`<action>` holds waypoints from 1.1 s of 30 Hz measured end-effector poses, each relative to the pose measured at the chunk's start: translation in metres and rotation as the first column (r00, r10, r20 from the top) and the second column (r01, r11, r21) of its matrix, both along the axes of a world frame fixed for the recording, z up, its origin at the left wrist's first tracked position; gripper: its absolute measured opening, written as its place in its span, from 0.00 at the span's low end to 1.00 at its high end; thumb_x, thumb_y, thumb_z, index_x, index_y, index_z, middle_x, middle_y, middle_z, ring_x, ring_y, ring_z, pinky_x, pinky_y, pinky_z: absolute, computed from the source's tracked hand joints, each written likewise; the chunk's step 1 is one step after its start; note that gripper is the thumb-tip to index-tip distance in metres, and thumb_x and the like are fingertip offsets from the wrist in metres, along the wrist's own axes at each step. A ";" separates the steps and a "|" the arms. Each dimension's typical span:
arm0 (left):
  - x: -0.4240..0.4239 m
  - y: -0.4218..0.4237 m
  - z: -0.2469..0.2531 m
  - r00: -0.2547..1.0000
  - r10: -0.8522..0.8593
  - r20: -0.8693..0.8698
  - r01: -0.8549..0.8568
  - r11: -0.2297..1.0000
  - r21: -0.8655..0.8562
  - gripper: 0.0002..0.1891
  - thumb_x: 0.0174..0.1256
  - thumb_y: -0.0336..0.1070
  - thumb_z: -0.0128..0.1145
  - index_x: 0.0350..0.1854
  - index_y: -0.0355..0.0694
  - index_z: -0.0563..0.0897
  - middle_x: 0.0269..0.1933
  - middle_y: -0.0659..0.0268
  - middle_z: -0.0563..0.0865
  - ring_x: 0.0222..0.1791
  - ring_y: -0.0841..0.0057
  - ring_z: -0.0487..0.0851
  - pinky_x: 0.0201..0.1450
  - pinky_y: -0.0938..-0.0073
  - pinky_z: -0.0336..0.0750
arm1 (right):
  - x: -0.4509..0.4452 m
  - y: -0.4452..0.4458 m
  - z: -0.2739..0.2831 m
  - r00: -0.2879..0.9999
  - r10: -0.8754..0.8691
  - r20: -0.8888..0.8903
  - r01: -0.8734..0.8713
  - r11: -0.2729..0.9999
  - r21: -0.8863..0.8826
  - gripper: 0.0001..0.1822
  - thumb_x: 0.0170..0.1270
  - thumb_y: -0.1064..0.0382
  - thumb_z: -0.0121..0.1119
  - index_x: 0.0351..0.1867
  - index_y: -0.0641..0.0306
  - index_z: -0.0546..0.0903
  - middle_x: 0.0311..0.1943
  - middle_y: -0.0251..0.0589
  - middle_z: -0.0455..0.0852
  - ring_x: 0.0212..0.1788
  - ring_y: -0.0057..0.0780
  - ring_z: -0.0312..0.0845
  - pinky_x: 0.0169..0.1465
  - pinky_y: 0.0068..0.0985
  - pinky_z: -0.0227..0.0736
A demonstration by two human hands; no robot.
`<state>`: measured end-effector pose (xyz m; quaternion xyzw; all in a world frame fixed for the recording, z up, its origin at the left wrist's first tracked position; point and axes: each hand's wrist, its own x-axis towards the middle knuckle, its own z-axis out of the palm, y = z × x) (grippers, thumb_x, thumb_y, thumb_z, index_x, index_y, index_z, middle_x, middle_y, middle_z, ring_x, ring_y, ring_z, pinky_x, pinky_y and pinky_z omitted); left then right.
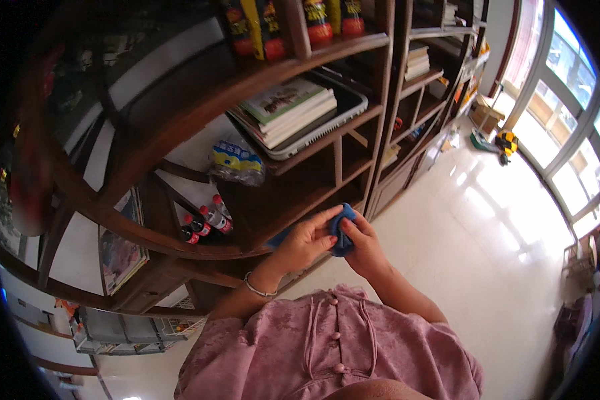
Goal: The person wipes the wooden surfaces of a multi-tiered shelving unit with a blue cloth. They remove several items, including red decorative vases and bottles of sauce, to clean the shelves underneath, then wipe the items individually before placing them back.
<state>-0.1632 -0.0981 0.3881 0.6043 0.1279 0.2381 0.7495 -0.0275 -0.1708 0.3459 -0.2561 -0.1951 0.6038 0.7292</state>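
A bunched blue cloth (345,231) is gripped between my two hands in front of the wooden display shelf (300,220). My right hand (367,247) closes around its right side, thumb pressed on top. My left hand (305,244) holds it from the left, the index finger reaching along its upper edge and a metal bangle (258,286) at the wrist. More blue material shows to the left of my left hand; whether it is the same cloth is hidden by the hand.
Books (292,107) lie on a grey-rimmed tray (325,131). Close by are a plastic-wrapped pack (237,159), several red-capped bottles (215,219) and, higher up, red-and-black containers (317,22). A yellow-and-black object (506,143) stands on the tiled floor (430,250) near glass doors (555,110).
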 end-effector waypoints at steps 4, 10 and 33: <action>-0.022 0.012 0.016 0.931 0.361 0.060 -0.343 0.804 0.485 0.21 0.65 0.20 0.49 0.61 0.32 0.71 0.53 0.57 0.80 0.44 0.76 0.84 0.50 0.77 0.76 | 0.043 0.031 0.012 0.907 -0.356 0.227 0.340 0.934 0.107 0.18 0.67 0.63 0.56 0.56 0.63 0.72 0.46 0.37 0.80 0.48 0.27 0.78 0.52 0.26 0.74; -0.049 0.059 0.114 0.526 0.447 0.724 -0.645 -0.344 0.682 0.14 0.58 0.20 0.55 0.48 0.31 0.77 0.50 0.52 0.82 0.51 0.62 0.80 0.56 0.67 0.72 | 0.122 0.132 0.081 0.326 -0.700 0.635 0.636 0.659 0.401 0.17 0.69 0.61 0.52 0.56 0.63 0.72 0.43 0.37 0.78 0.45 0.24 0.73 0.50 0.21 0.68; -0.068 0.079 0.165 0.446 0.508 0.737 -0.416 -0.611 0.673 0.19 0.52 0.32 0.64 0.48 0.35 0.79 0.43 0.62 0.84 0.43 0.67 0.81 0.50 0.68 0.64 | 0.049 0.131 0.216 -0.265 -0.923 0.279 0.275 0.205 0.939 0.24 0.62 0.68 0.56 0.61 0.63 0.69 0.55 0.47 0.75 0.55 0.35 0.74 0.60 0.29 0.67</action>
